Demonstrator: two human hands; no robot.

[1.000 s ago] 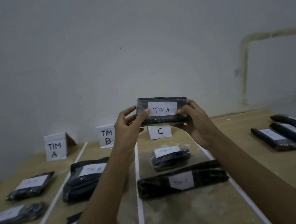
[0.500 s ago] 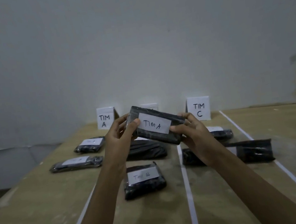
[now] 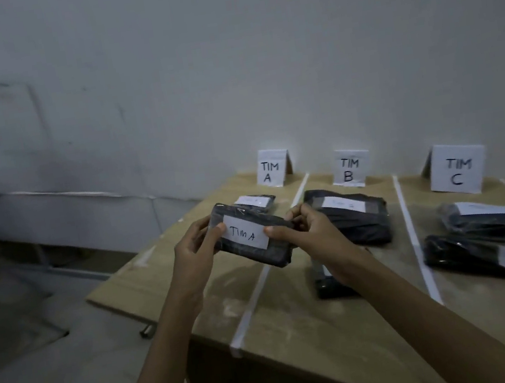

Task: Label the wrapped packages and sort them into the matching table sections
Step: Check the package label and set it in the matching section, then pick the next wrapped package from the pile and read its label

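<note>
Black plastic-wrapped package (image 3: 253, 239) with a white "TIM A" paper label (image 3: 246, 236), up off the bench in both my hands.

My left hand (image 3: 196, 254) and right hand (image 3: 308, 234) each have their grip clamped on one end, thumbs on the label. Package is tilted, held above the wooden bench (image 3: 314, 326), over the section left of the white tape line (image 3: 253, 296). Folded white "TIM A" card (image 3: 270, 169) stands at the back.

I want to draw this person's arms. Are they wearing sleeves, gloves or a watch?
No. Both forearms are bare right down to the bottom of the picture, with no sleeves showing. The left hand and the right hand have no gloves, and no watch, bracelet or rings can be seen.
</note>
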